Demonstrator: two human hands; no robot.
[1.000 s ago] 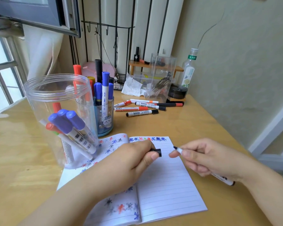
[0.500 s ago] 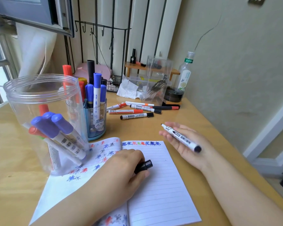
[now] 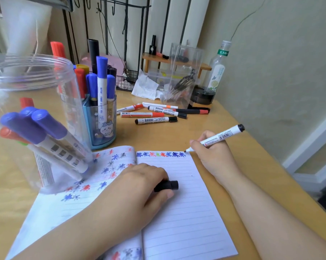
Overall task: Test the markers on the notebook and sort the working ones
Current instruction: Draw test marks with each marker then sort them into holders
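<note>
On bench, right hand (image 3: 213, 156) gripping uncapped marker (image 3: 217, 139), tip touching notebook (image 3: 186, 212) corner; left hand (image 3: 139, 186) pinching black cap (image 3: 167, 185), resting on page.

Wooden tabletop (image 3: 205, 128), light yellow, glossy. Textured pale green wall (image 3: 280, 72) on the right, thin wire (image 3: 252, 12) running up it. White baseboard (image 3: 312, 147) at lower right. Black metal rack with hooks (image 3: 113, 8) at the back, before white vertical panels (image 3: 177, 25). Small wooden shelf (image 3: 177, 61) behind. Soft daylight.
</note>
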